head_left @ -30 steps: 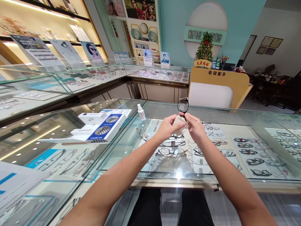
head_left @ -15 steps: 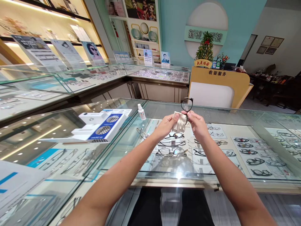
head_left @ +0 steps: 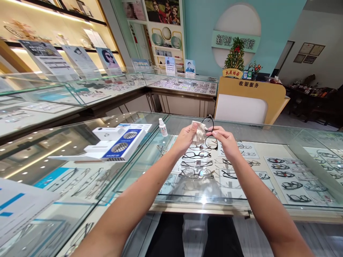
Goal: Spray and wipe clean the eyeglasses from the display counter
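Pinched in my left hand is a pale, patterned cleaning cloth. My right hand has its fingers closed on a pair of dark-rimmed eyeglasses, near the middle of the frame. The eyeglasses are held upright on end, one round lens above the other, over the glass counter. The cloth lies right beside the eyeglasses; whether it touches a lens I cannot tell. A small white spray bottle stands on the counter to the left of my hands.
Under the glass counter top lie rows of eyeglasses. On the left stands a blue and white cardboard display, with a white paper nearer me. Beyond are more showcases and a yellow cashier desk.
My left hand has moved slightly left with the cloth. In my right hand the eyeglasses have tilted and dropped a little, so both lenses now show.
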The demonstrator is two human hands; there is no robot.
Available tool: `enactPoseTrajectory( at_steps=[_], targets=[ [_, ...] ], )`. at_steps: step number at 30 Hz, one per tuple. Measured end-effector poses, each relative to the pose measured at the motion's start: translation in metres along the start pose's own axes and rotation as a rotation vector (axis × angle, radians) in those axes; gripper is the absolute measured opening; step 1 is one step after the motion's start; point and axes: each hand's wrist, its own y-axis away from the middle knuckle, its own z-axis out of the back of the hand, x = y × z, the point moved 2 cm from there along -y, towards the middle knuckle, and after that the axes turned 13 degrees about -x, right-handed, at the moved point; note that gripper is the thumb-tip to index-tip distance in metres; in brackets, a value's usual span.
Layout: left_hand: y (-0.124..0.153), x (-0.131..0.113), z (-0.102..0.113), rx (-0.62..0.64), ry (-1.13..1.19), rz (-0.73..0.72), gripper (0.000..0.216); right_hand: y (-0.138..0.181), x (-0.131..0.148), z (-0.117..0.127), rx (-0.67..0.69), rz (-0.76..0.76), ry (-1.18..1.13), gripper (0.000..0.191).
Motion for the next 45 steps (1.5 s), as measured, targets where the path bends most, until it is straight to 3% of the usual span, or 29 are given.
enactPoseTrajectory(
  at_steps=[12, 18, 24, 32, 40, 45],
  targets=[
    [0.002, -0.011, -0.001, -0.077, 0.056, 0.071, 0.076, 0.003, 0.002, -0.003, 0.098, 0.026, 0.137, 0.038],
    [0.006, -0.014, -0.002, -0.057, 0.039, 0.088, 0.069, 0.003, -0.005, -0.006, 0.098, -0.042, 0.078, 0.046],
    [0.015, -0.021, -0.006, 0.055, -0.015, 0.11, 0.061, 0.002, -0.01, -0.007, 0.095, -0.057, -0.01, 0.05],
    [0.014, -0.024, -0.005, 0.015, -0.124, -0.014, 0.049, 0.004, -0.003, -0.005, 0.13, 0.021, 0.126, 0.047],
    [0.007, -0.02, 0.0, 0.01, -0.021, -0.013, 0.058, 0.002, 0.004, -0.003, 0.13, 0.052, 0.173, 0.041],
    [0.007, -0.018, 0.001, 0.112, 0.071, 0.068, 0.064, 0.003, 0.004, -0.005, 0.093, 0.01, 0.063, 0.045]
  ],
)
